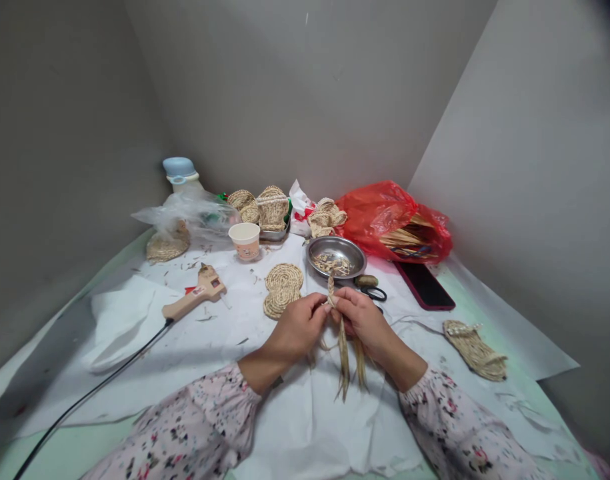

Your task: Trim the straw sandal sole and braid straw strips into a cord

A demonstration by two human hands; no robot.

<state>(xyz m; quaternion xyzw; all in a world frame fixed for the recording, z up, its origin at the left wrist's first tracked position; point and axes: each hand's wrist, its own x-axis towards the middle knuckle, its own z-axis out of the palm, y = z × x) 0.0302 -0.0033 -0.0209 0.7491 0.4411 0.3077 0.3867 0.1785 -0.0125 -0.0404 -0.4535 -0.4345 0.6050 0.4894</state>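
Observation:
Between my two hands is a straw braid point(331, 285), its plaited end pointing up toward the metal bowl and its loose strands hanging down over the paper. My left hand point(301, 324) pinches the braid from the left side. From the right, the fingers of my right hand point(363, 319) close on the braid and its strands. Just beyond my left hand lies a coiled straw piece point(283, 288) shaped like a figure eight. The metal bowl point(337, 257) holds short straw scraps. Black-handled scissors point(375, 293) lie partly hidden behind my right hand.
At left lies a glue gun point(197, 293) with a black cord. A paper cup point(245, 241), woven straw pieces point(272, 208) and a clear plastic bag point(189, 212) stand behind. A red bag point(379, 217) of straw, a phone point(425, 285) and a woven piece point(475, 350) are at right.

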